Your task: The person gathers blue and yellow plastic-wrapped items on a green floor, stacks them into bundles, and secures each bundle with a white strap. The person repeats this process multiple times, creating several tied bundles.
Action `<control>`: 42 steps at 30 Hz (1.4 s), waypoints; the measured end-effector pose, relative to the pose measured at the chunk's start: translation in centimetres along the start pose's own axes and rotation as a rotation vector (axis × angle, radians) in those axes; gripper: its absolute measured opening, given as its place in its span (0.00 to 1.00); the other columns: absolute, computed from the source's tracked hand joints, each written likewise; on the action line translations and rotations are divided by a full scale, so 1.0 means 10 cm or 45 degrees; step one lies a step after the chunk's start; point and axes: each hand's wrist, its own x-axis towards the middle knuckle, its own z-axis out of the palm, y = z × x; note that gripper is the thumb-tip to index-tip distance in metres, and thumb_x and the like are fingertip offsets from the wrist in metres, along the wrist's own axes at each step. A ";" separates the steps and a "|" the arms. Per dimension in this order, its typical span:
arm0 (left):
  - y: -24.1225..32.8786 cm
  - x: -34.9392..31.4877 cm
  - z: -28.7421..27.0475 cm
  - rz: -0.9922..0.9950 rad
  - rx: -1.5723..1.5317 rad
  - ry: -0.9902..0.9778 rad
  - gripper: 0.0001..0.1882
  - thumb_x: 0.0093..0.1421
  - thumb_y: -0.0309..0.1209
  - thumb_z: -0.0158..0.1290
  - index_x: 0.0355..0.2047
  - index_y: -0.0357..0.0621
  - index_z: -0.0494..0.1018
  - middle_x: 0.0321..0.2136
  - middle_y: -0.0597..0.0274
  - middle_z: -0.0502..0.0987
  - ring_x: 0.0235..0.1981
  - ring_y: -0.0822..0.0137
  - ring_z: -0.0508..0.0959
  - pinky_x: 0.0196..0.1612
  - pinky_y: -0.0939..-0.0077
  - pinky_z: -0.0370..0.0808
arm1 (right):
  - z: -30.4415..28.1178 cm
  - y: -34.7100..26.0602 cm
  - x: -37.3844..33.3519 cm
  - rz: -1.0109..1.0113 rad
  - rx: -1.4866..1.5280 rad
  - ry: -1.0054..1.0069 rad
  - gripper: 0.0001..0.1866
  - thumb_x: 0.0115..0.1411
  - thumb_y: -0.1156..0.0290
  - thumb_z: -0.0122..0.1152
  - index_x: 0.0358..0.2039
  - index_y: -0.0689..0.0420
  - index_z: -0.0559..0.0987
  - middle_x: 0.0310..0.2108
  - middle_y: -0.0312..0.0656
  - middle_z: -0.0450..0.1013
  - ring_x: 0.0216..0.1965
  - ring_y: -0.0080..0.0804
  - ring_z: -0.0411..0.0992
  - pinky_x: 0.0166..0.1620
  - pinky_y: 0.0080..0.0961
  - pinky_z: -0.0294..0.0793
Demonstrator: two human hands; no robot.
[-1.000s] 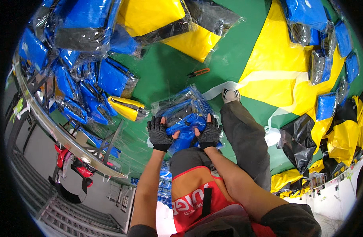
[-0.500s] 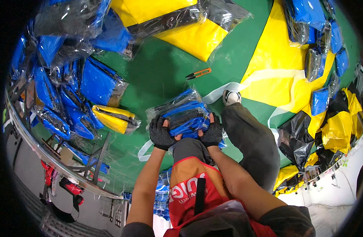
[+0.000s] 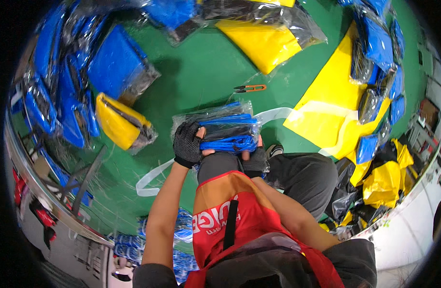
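A folded blue and black bundle in clear plastic (image 3: pixel 229 132) rests across my knee, with blue cords gathered along its near side. My left hand (image 3: pixel 188 144), in a black fingerless glove, is closed on the left end of the bundle, thumb on top. My right hand (image 3: pixel 255 162), gloved alike, grips the near right corner; part of it is hidden by the packet and my leg. A white translucent strip (image 3: pixel 274 114) comes out from behind the right side of the bundle. Another white strip (image 3: pixel 147 191) curves out beside my left wrist.
Orange-handled thread snips (image 3: pixel 254 88) lie on the green floor (image 3: pixel 182 72). Blue wrapped packets (image 3: pixel 116 65) are piled at left, near a yellow packet (image 3: pixel 120 121). A yellow sheet (image 3: pixel 321 103) spreads at right beside more blue packets (image 3: pixel 377 41). A metal rail (image 3: pixel 47 199) curves at lower left.
The bundle now lies straighter and more compact, its cords drawn together. My right hand has slid from its right side down to the near corner. The whole view has shifted with my head.
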 end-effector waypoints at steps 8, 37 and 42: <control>-0.73 -1.76 0.68 -2.832 -0.996 0.564 0.44 0.47 0.71 0.43 0.37 0.36 0.68 0.30 0.56 0.71 0.29 0.59 0.68 0.31 0.67 0.65 | -0.21 1.11 1.43 1.319 1.032 0.276 0.43 0.45 0.28 0.49 0.46 0.56 0.72 0.41 0.41 0.71 0.41 0.35 0.68 0.44 0.33 0.68; 2.22 -0.42 -0.96 0.389 -0.070 -0.341 0.18 0.59 0.42 0.48 0.41 0.40 0.70 0.40 0.57 0.72 0.42 0.63 0.72 0.49 0.68 0.68 | -0.96 -0.72 -0.59 -0.550 0.467 -0.758 0.25 0.56 0.53 0.56 0.49 0.54 0.66 0.43 0.42 0.64 0.46 0.33 0.61 0.49 0.29 0.55; 1.54 -0.28 -0.86 -0.908 -1.244 -0.068 0.22 0.51 0.33 0.59 0.45 0.39 0.66 0.40 0.56 0.73 0.39 0.62 0.74 0.46 0.69 0.70 | -0.87 -0.61 -0.58 -0.818 0.103 -0.817 0.37 0.56 0.41 0.46 0.58 0.55 0.63 0.54 0.48 0.62 0.51 0.45 0.62 0.56 0.42 0.55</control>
